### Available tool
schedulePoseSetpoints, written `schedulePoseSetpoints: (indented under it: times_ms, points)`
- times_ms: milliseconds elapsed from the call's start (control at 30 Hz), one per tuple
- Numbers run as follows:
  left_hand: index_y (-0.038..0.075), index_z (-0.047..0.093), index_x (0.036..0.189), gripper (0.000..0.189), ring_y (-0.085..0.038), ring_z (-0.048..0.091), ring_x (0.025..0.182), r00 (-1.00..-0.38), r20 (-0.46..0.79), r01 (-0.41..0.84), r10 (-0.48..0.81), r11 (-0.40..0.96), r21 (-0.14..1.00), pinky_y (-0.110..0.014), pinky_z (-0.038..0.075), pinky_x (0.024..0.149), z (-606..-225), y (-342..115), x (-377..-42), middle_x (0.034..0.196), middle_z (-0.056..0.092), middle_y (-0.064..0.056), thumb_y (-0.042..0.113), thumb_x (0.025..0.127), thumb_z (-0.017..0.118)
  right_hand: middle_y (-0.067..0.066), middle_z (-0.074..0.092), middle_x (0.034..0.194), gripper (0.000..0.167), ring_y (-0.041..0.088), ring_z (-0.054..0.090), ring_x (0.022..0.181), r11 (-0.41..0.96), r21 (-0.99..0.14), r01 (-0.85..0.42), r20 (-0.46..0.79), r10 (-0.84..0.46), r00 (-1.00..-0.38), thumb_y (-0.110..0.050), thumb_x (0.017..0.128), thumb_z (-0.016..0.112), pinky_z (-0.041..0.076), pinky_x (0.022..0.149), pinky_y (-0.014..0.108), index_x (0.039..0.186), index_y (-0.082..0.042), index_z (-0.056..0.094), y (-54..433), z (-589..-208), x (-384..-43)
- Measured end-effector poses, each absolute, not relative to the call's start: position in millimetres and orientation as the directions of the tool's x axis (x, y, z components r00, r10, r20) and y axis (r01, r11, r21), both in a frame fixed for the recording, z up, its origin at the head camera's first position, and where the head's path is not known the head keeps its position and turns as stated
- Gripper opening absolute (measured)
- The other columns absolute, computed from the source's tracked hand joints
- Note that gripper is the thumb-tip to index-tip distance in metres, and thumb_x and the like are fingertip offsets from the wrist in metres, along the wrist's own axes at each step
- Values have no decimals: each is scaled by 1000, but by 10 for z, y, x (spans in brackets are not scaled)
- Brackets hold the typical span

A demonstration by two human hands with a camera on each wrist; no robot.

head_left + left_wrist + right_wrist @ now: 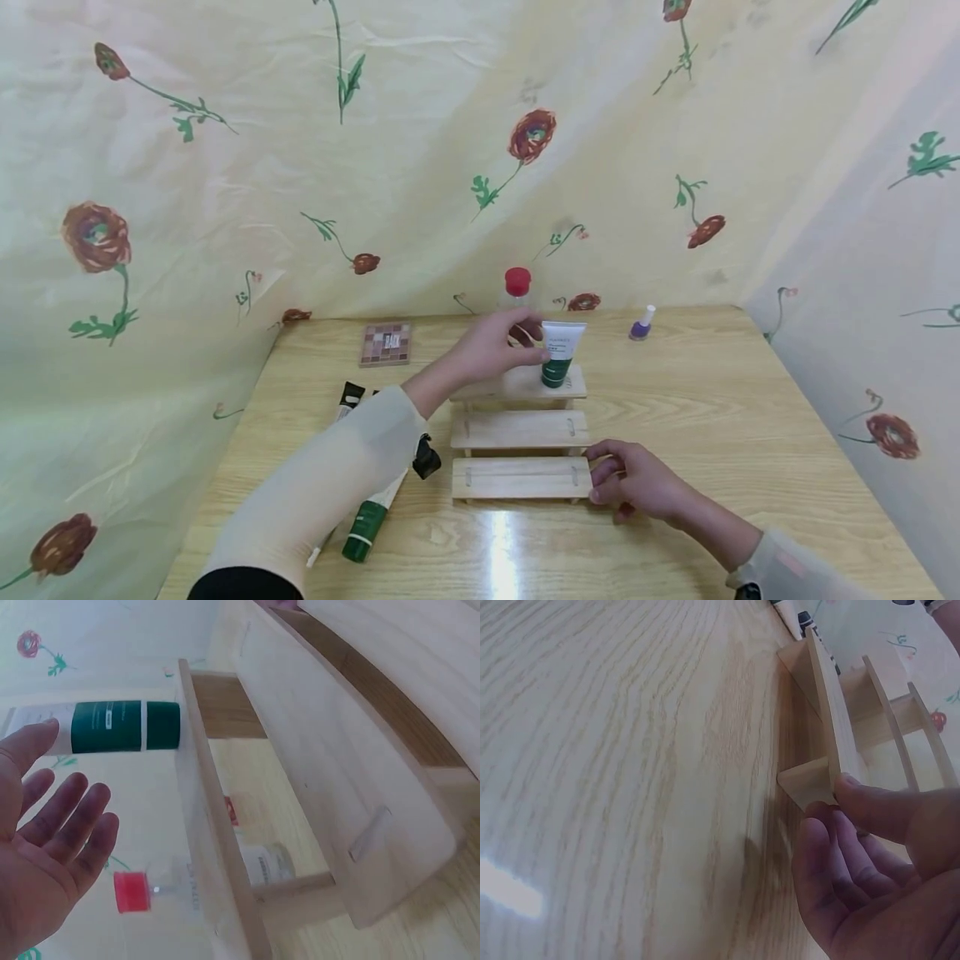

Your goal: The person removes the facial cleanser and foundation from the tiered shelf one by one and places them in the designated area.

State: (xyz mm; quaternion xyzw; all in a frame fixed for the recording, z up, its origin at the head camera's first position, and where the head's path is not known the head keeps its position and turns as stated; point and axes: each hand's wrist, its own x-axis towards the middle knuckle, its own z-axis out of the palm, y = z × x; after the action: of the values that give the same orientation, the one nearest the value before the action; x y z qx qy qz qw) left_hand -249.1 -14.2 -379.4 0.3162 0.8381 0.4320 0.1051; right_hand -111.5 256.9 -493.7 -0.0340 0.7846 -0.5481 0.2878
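A three-step wooden stand (521,431) is on the table in front of me. On its top step a white and green squeeze tube (562,354) stands upright on its green cap. My left hand (495,343) is beside the tube, the thumb lying at its white upper part. In the left wrist view, the other fingers (71,817) are spread loosely beneath the thumb, away from the tube (124,726). Down at the right end of the lowest step, my right hand (637,482) pinches the stand's corner. The right wrist view has its thumb (874,806) on the board's edge and fingertips curled below.
Behind the stand rises a clear bottle with a red cap (517,282). An eyeshadow palette (386,345) lies at the back left, and a purple nail polish bottle (641,325) stands at the back right. Under my left forearm lie a green-capped tube (366,529) and a black-capped tube (350,397).
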Motion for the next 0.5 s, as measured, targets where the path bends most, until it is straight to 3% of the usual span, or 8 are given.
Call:
schedulePoseSetpoints:
  times_ms: [267, 500]
  points:
    - [13, 66, 127, 38, -12, 66, 98, -793, 95, 414, 602, 416, 810, -27, 57, 84, -3718, -70, -2441, 108, 70, 4, 26, 93, 78, 14, 68, 103, 61, 25, 66, 86, 377, -888, 264, -401, -351, -846, -10, 86, 81, 60, 59, 42, 137, 5, 51, 2566, -4954, -1079]
    - [15, 69, 111, 20, -13, 66, 97, -796, 101, 421, 597, 426, 801, -26, 56, 87, -3721, -45, -2423, 106, 71, 3, 25, 95, 77, 17, 66, 105, 63, 24, 66, 85, 312, -912, 264, -375, -377, -847, -7, 87, 79, 61, 67, 38, 139, 9, 47, 2575, -4992, -1053]
